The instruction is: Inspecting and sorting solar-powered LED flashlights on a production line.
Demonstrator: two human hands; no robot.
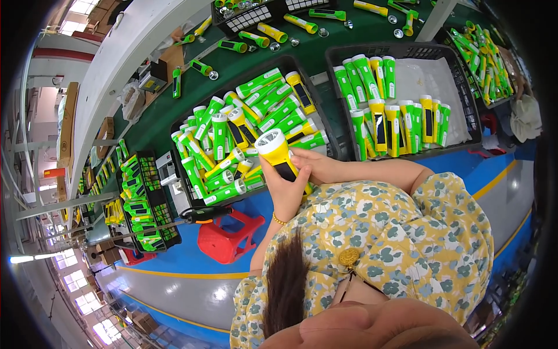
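Observation:
A yellow flashlight (278, 152) with a white head and a dark panel on its side is held up in front of my chest, its lens tilted up and away from me. My left hand (283, 192) is closed around its body from the left. From the right, my right hand (318, 167) closes on the same flashlight, fingers bent against its side. Just beyond, a black crate (339, 137) holds a loose heap of green and yellow flashlights (219, 136).
To the right, another black crate (478, 125) has flashlights standing in rows beside a pale liner sheet (427, 78). Loose flashlights and lens parts lie on the green bench (192, 49). A red stool (224, 239) and an orange-and-black tool (203, 216) are at left.

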